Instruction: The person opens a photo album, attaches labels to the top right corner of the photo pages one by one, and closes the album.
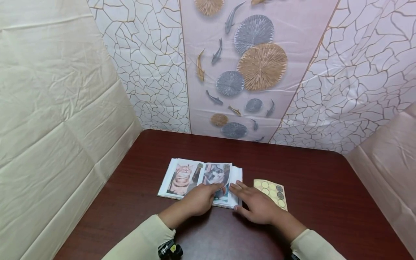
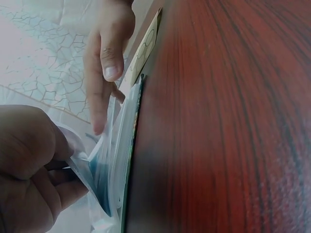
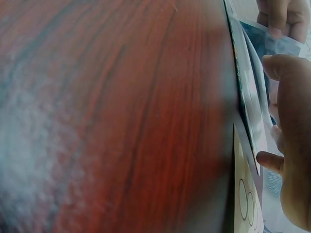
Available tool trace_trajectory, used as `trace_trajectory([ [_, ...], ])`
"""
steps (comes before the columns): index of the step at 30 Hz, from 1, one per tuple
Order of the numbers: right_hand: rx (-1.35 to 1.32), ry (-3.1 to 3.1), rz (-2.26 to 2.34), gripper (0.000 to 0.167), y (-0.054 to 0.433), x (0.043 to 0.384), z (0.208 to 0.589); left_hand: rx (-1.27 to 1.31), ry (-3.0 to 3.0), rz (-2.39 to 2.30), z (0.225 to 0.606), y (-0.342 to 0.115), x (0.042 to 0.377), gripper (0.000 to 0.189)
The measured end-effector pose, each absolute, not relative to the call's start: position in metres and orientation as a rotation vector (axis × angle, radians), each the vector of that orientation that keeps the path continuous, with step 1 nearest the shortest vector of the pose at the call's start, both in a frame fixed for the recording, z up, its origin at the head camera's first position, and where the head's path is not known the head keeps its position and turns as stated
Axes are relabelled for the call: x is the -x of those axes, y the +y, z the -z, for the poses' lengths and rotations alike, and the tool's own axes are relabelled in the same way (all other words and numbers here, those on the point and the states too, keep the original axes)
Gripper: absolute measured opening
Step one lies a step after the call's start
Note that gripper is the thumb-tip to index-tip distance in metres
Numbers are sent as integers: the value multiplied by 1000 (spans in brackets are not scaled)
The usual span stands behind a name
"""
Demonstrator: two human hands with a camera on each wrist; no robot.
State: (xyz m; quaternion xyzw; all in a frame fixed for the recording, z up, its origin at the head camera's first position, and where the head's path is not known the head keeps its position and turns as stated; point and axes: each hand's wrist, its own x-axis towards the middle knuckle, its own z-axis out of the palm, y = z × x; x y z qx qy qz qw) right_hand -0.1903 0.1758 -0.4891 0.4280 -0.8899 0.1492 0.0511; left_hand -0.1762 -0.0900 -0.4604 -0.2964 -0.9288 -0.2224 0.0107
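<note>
An open photo album (image 1: 173, 180) lies on the table, with an orange cat picture (image 1: 183, 177) on its left side and a grey-and-white cat picture (image 1: 212, 174) on its right. My left hand (image 1: 199, 199) pinches the near part of the right-hand album page, lifting and bending it; the left wrist view shows this page (image 2: 90, 182) between thumb and fingers. Blue shows underneath. Fairly straight, the fingers of my right hand (image 1: 256, 204) rest at the album's right edge. In the right wrist view, the right hand (image 3: 296, 131) lies beside the clear-looking pages.
A pale yellow sheet of round stickers (image 1: 273, 191), a few of them dark, lies right of the album, partly behind my right hand. The dark red wooden table (image 1: 146, 224) meets patterned cloth (image 1: 152, 72) at the back and plain cloth at both sides.
</note>
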Motion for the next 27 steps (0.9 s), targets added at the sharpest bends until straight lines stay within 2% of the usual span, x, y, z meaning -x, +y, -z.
trace_trajectory([
  [27,-1284,-2779,-367,66,175,190,494,870,-2871,842,458,-103,173,51],
])
